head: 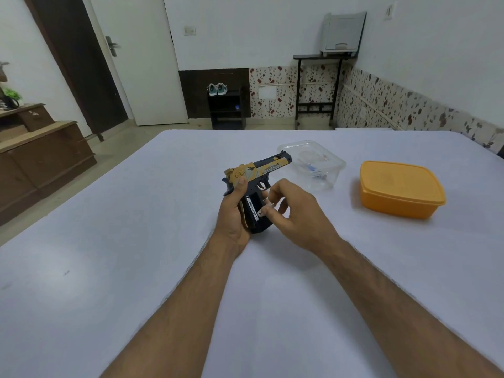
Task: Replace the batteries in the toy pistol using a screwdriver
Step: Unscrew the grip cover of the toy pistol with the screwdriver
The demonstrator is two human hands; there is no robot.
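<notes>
White-covered bench [109,268]. At its centre, the left hand [233,216] grips the toy pistol [255,184], barrel angled toward the far right corner; right hand [296,214] pinches a battery [262,212] at the handle.

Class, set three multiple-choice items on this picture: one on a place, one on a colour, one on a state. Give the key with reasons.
1. Where is the clear tub?
A. beyond the pistol
B. on the floor
C. atop the lidded box

2. What colour is the lidded box?
A. green
B. orange
C. black

3. What does the left hand do?
A. lies flat on the table
B. holds a screwdriver
C. holds the pistol

Key: 1 A, the tub sits behind the muzzle; 2 B, box and lid are orange; 3 C, its fingers wrap the pistol's handle.
</notes>
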